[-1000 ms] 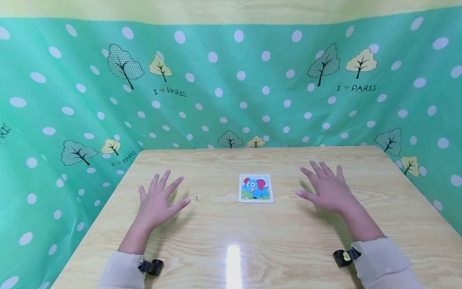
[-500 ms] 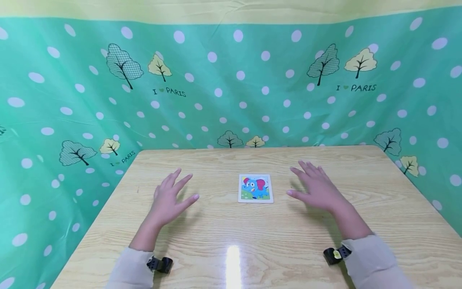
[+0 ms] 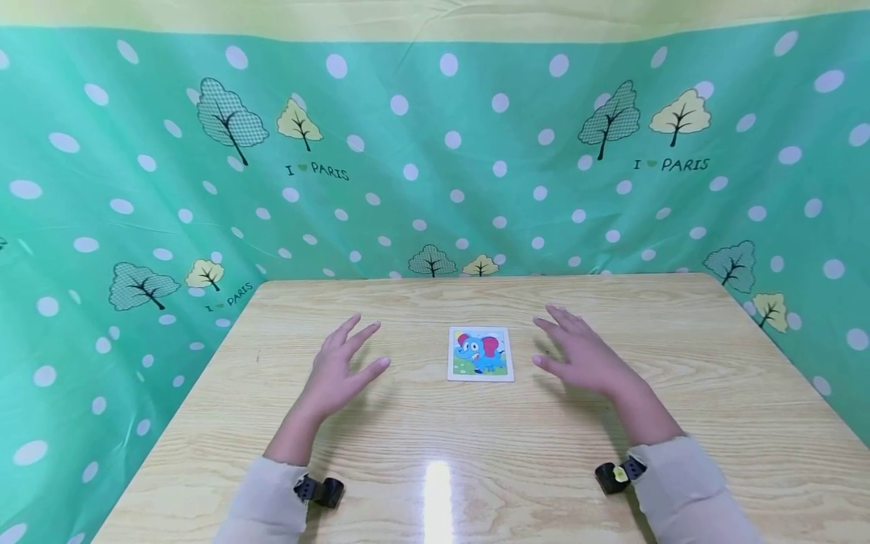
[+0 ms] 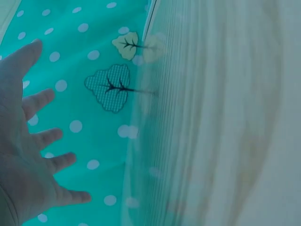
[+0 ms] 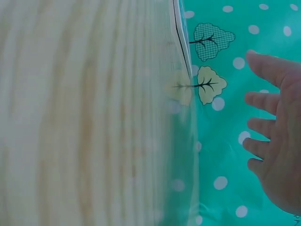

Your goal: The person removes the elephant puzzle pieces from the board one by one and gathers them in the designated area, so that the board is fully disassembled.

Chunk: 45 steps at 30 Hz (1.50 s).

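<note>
A square picture with a white border, printed with a blue elephant, lies flat on the wooden table. To its left my left hand hovers over the table, fingers spread and holding nothing. On the other side my right hand hovers too, nearer to the picture, with its fingers extended and apart from it. In the left wrist view the left hand has thumb and fingers spread. The right wrist view has the right hand likewise spread with nothing in it.
A green dotted curtain with printed trees surrounds the table at the back and sides. Each wrist wears a small black camera, the left camera and the right camera. A bright light reflection shows on the tabletop near the front.
Both hands have moved inward toward the picture, the left one to the right and the right one to the left. The picture has stayed in its place.
</note>
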{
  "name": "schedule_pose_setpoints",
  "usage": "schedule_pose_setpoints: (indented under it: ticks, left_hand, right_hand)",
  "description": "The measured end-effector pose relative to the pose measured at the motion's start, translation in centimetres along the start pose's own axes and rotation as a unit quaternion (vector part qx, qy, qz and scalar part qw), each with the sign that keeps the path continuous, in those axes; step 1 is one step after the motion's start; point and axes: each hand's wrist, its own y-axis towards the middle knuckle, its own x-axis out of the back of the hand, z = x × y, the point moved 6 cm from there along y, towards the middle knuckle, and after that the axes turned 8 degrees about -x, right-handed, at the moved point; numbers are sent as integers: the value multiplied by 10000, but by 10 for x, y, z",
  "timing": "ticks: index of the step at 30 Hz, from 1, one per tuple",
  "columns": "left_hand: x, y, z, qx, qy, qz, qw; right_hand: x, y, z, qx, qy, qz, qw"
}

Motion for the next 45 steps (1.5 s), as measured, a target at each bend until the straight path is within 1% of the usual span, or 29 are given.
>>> schedule_pose_setpoints:
  ticks: [3,8,13,16,18,21,23,27,30,34,36,40,42,45]
  left_hand:
    - [-4,2,-2,34,-340,42,9994]
    - [-10,7,-6,74,-886,142,9959]
    - [-16,12,-9,94,-1239,225,9920]
    - [-21,16,-12,137,-1435,323,9890]
    - [-25,19,-13,241,-1615,410,9857]
    - [-30,22,-16,492,-1851,542,9800]
    - [-34,24,-18,609,-1986,613,9763]
    - [-41,29,-22,644,-2073,700,9736]
    - [-47,33,-24,690,-2095,636,9733]
    - [-55,39,-22,991,-2230,534,9683]
    - [-59,42,-22,1161,-2287,552,9650]
    - [-68,49,-19,1477,-2308,660,9595]
    - [-72,53,-18,1570,-2303,718,9577]
    - [-77,59,-17,1711,-2399,768,9525]
  right_hand:
    - [-2,2,2,-57,225,136,9996]
    - [-3,5,3,-141,439,323,9984]
    - [-4,10,6,-137,637,444,9969]
    - [-5,14,7,-134,666,481,9965]
    - [-6,17,7,-152,681,520,9962]
    - [-10,22,7,-205,725,620,9952]
    - [-12,25,7,-234,781,702,9942]
    - [-15,29,7,-329,804,827,9928]
    - [-17,33,7,-505,907,923,9903]
    - [-20,39,7,-729,1076,1022,9862]
    - [-21,42,8,-761,1109,1053,9853]
    - [-24,48,10,-637,1152,1104,9851]
    - [-25,52,10,-615,1189,1168,9841]
    - [-27,57,9,-605,1263,1240,9823]
